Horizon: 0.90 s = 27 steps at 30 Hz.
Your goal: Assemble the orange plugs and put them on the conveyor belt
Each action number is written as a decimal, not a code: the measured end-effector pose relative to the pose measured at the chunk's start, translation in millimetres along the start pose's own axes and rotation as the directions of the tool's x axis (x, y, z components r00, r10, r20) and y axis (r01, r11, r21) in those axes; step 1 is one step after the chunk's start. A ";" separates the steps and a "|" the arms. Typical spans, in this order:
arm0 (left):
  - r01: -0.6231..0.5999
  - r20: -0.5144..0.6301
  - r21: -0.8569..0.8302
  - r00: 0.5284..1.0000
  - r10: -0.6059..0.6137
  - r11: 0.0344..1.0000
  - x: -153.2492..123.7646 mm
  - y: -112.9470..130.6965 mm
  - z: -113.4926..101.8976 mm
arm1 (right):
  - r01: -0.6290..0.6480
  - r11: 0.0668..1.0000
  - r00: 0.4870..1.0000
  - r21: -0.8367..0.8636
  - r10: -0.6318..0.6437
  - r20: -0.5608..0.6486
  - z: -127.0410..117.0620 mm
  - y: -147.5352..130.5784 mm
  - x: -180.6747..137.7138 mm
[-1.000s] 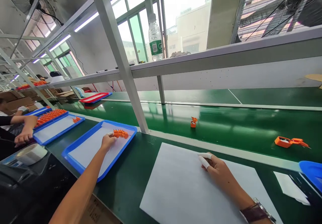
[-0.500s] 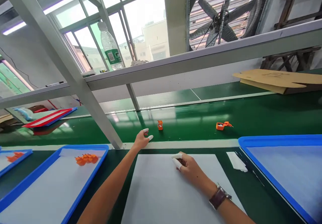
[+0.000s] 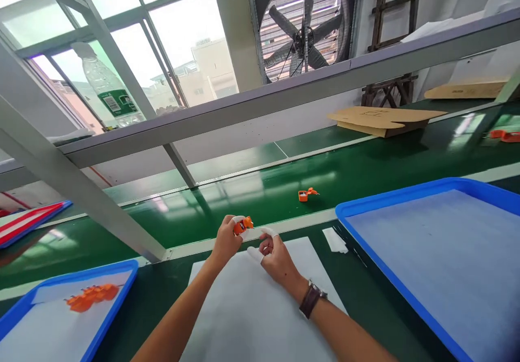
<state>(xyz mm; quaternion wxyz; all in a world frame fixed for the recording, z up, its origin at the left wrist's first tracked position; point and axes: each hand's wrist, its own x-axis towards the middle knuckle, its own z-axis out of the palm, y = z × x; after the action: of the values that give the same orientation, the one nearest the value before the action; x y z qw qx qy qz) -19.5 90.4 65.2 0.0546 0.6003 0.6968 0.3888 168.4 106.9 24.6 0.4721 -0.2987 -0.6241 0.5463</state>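
Pinched in my left hand (image 3: 226, 241) is a small orange plastic part (image 3: 244, 224) with a dark opening, raised above the near rail of the green belt. My right hand (image 3: 279, 260) hovers just right of it over the white sheet (image 3: 247, 308). Its white-covered thumb and forefinger are apart, with nothing seen between them; the other fingers curl inward. White covers wrap fingertips on both hands. A similar orange part (image 3: 303, 195), box-like with a flap to one side, sits on the green belt (image 3: 268, 199) beyond my hands.
At left, a blue tray (image 3: 132, 275) holds several orange pieces (image 3: 92, 297). A larger blue tray (image 3: 390, 196) lies at right, beside a white scrap (image 3: 335, 240). A slanting metal post (image 3: 101, 205) and shelf rail (image 3: 227, 112) cross ahead. Flat cardboard (image 3: 382, 118) lies farther back.
My left hand has picked the nearer orange part off the belt and brought it toward my right hand. My right hand's thumb and forefinger have spread. The camera view has turned right.
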 end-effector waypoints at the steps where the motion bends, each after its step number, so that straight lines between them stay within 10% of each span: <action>1: -0.049 0.019 0.014 0.999 0.049 0.999 -16.7 7.7 -3.0 | 0.016 1.000 1.000 -0.003 -0.016 -0.020 -0.3 0.1 0.6; 4: -0.107 0.055 0.017 0.993 0.106 0.994 -60.7 23.8 -13.1 | 0.115 0.993 0.992 -0.026 -0.114 0.044 -0.6 0.0 -0.4; 12: 0.396 0.265 -0.542 0.918 -0.296 0.741 -110.6 34.7 -29.3 | 0.308 0.947 0.925 -0.088 -0.276 0.261 1.0 -9.3 -18.0; 20: 0.306 0.073 -0.452 0.949 -0.308 0.838 -122.7 24.7 -18.7 | 0.185 0.980 0.918 -0.076 -0.145 0.368 13.4 -17.1 -33.1; 27: 0.222 0.255 -0.575 0.963 -0.085 0.788 -128.3 20.3 -25.9 | 0.083 0.990 0.944 -0.110 -0.043 0.327 12.5 -6.5 -28.2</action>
<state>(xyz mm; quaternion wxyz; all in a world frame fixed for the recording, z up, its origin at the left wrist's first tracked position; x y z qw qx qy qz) 17.6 -35.2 45.3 0.3478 0.5317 0.5751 0.5154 168.5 75.3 23.9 0.3611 -0.2132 -0.7347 0.5333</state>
